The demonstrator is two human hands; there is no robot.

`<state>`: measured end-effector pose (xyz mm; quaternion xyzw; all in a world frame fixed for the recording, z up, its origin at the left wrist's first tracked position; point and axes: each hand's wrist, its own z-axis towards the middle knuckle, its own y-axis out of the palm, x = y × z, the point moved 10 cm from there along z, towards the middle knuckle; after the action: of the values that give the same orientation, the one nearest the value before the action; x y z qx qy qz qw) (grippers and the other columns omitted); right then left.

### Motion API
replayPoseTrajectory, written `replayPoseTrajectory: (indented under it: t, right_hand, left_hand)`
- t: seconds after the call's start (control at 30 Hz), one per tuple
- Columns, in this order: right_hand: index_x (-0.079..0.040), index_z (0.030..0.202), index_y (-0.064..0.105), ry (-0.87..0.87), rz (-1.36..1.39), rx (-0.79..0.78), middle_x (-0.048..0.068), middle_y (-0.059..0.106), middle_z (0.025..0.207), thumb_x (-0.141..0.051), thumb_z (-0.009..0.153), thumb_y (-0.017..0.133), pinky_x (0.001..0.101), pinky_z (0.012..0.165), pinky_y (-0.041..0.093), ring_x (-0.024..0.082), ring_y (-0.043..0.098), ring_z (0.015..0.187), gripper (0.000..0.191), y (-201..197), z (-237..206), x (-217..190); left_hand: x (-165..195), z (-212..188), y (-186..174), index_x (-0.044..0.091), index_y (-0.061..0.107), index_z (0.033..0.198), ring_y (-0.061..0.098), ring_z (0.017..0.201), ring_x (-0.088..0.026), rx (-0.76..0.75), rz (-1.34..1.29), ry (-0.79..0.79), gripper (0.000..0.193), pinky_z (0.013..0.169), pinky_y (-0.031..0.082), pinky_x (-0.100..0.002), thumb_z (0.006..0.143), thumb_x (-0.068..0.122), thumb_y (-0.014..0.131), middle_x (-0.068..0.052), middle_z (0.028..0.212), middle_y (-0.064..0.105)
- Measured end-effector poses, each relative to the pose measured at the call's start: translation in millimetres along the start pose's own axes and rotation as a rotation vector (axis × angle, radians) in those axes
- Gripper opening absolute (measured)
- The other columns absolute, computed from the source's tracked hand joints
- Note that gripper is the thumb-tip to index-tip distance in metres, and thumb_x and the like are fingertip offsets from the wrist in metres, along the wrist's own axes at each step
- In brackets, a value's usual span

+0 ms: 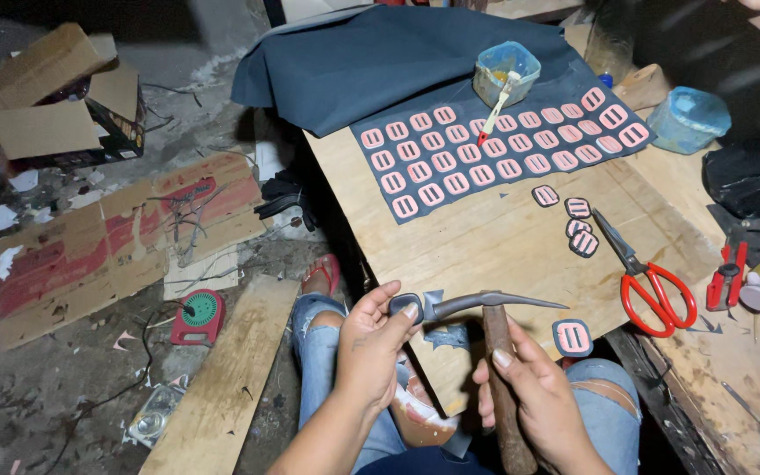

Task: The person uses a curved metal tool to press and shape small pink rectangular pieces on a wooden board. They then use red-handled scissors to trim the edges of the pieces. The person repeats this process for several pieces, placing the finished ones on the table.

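Dim concrete floor strewn with flattened cardboard and scraps lies at nine o'clock, and a pale plywood worktop fills the middle of the view. At its six o'clock edge the left hand is curled nearly closed, thumb and fingertips pinching a small dark buckle piece against the head of a hammer. The right hand is wrapped tight around the hammer's wooden handle, thumb lying along it, so the grey metal head, with its long thin point toward three o'clock, sits level just above the worktop's edge.

The buckle piece looks rounded and rectangular, wrapped in dark material, and its face is mostly hidden by the thumb. A finished-looking one with a pink slotted face lies just beside the hammer at three o'clock.

Toward twelve o'clock a dark cloth carries rows of pink slotted buckles, with a small tub holding a brush on it. Four more buckles lie loose on the wood, and red-handled scissors rest at three o'clock. The person's jeans show below the edge.
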<state>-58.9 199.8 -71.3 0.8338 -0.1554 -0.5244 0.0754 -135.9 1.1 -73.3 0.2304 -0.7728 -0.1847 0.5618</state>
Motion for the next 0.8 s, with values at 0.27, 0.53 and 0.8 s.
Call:
replayPoseTrajectory:
  t: [0.27,0.53,0.8]
  right_hand:
    - [-0.02,0.155,0.041,0.036,-0.049,-0.03,0.01,0.067,0.081,-0.02,0.094,0.053,0.0333,0.048,0.053,0.019,0.063,0.055,0.063,-0.9,3.1,3.9]
    - [-0.017,0.156,0.04,-0.096,-0.055,-0.049,0.01,0.067,0.083,-0.02,0.095,0.053,0.033,0.05,0.054,0.018,0.063,0.057,0.062,-4.0,6.0,-14.0]
    - [-0.014,0.155,0.043,-0.18,0.033,0.145,0.011,0.066,0.084,-0.021,0.097,0.05,0.0345,0.052,0.055,0.018,0.063,0.059,0.058,-27.5,3.7,-23.5]
  left_hand:
    - [-14.8,-2.5,-0.5,0.0,0.063,0.111,0.068,0.087,-0.014,-0.038,0.023,-0.079,0.023,0.079,0.058,-0.029,0.091,0.008,0.07,-0.007,0.098,0.071]
    - [-14.4,2.3,6.2,0.001,0.066,0.109,0.064,0.082,-0.009,-0.08,0.007,-0.01,0.019,0.078,0.052,-0.025,0.092,0.007,0.072,-0.006,0.093,0.07]
    - [-4.1,0.2,3.3,0.004,0.051,0.113,0.064,0.078,-0.012,-0.03,0.005,-0.018,0.028,0.072,0.054,-0.026,0.091,0.002,0.07,-0.007,0.094,0.068]
